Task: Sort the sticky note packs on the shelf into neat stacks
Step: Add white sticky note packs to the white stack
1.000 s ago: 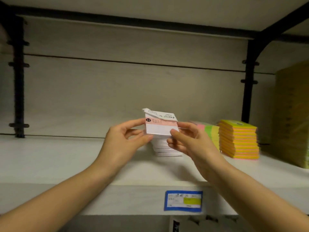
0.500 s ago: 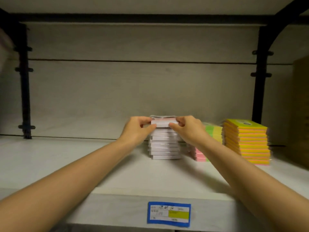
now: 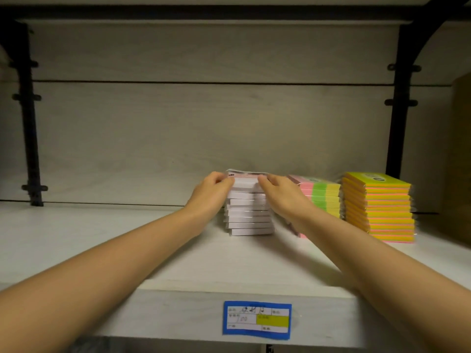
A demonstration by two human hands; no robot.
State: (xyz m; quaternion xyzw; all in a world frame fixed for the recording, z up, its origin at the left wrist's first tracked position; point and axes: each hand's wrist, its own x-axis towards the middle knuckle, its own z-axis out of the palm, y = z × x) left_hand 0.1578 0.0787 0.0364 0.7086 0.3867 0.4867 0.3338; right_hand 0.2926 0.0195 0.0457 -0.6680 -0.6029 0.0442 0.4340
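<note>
A stack of white sticky note packs point(image 3: 248, 214) stands on the white shelf point(image 3: 107, 240) near its middle. On top of it lies a pack with a pink band point(image 3: 246, 177). My left hand point(image 3: 212, 193) grips that top pack's left end and my right hand point(image 3: 281, 193) grips its right end, thumbs on its front edge. Right of my right hand is a stack of pink, green and yellow packs point(image 3: 322, 197), partly hidden by my wrist. Further right stands a taller stack of yellow and orange packs point(image 3: 379, 207).
Black metal uprights stand at the left point(image 3: 29, 118) and right point(image 3: 398, 105) of the bay. A brown box point(image 3: 461, 159) sits at the far right. A blue price label point(image 3: 257, 318) is on the shelf's front edge. The shelf's left half holds nothing.
Both hands have carried the pink-banded pack forward from mid-air down onto the white stack, and they now rest with it on top.
</note>
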